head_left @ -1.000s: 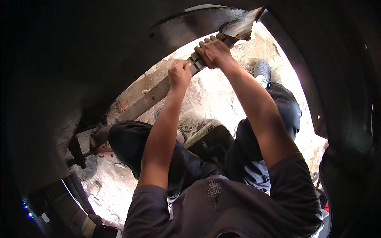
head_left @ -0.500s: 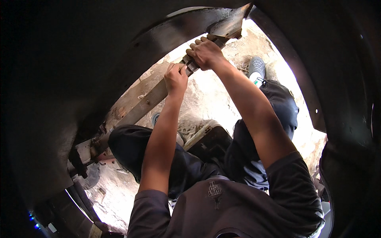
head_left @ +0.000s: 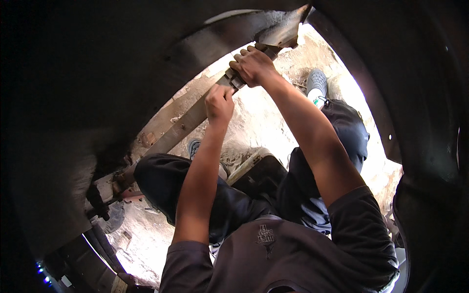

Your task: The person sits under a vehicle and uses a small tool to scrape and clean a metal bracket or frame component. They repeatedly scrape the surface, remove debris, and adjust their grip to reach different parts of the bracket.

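Note:
A long, flat metal bar (head_left: 183,126) runs diagonally from the lower left to the upper middle. It looks like a stack of metal strips with a blocky clamp-like fitting (head_left: 234,79) near its upper end. My right hand (head_left: 254,67) is wrapped over the bar just above that fitting, fingers curled round the far edge. Just below the fitting, my left hand (head_left: 219,102) is closed, its thumb and fingers bent together at the bar's near side. Whatever its fingers may pinch is hidden.
Dark curved sheet metal (head_left: 63,97) surrounds the opening, and a bent metal bracket (head_left: 281,34) hangs at the bar's upper end. Between my knees stands a dark box-like seat (head_left: 259,173). Rough, dusty ground (head_left: 254,122) lies below. Dark hardware (head_left: 100,198) sits at lower left.
My left hand has come slightly down and away from the fitting, showing more of it. My right hand has stayed in place on the bar.

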Demonstrator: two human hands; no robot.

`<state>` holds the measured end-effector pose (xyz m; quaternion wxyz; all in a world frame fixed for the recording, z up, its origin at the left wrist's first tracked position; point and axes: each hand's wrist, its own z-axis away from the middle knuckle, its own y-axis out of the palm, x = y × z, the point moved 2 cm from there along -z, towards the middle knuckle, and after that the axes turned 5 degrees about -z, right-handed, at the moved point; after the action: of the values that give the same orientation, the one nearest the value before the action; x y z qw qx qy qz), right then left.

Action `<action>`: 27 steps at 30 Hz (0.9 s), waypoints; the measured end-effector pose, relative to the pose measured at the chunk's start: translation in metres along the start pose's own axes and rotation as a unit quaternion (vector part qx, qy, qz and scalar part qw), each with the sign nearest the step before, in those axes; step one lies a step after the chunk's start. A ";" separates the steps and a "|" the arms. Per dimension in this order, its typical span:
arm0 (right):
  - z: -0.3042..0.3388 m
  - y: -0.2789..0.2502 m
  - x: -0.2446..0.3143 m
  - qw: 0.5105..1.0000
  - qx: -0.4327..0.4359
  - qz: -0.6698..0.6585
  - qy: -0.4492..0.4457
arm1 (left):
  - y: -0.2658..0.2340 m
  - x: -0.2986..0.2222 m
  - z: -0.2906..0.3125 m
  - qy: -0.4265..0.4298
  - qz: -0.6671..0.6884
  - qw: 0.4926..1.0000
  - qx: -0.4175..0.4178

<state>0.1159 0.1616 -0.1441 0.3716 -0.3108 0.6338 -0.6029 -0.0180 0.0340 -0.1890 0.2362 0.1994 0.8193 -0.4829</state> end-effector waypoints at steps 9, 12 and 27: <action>-0.001 -0.002 0.003 1.000 0.004 -0.002 0.009 | 0.001 0.004 -0.006 -0.013 -0.007 1.000 -0.008; -0.003 -0.001 0.001 0.999 0.040 -0.012 0.025 | -0.006 0.002 0.010 0.006 -0.005 1.000 0.012; -0.003 0.005 -0.001 1.000 0.004 0.020 0.008 | -0.026 0.035 0.010 0.027 0.004 0.998 0.050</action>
<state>0.1142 0.1647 -0.1490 0.3800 -0.2921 0.6403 -0.6002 -0.0590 0.0170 -0.1955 0.2056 0.2274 0.7995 -0.5165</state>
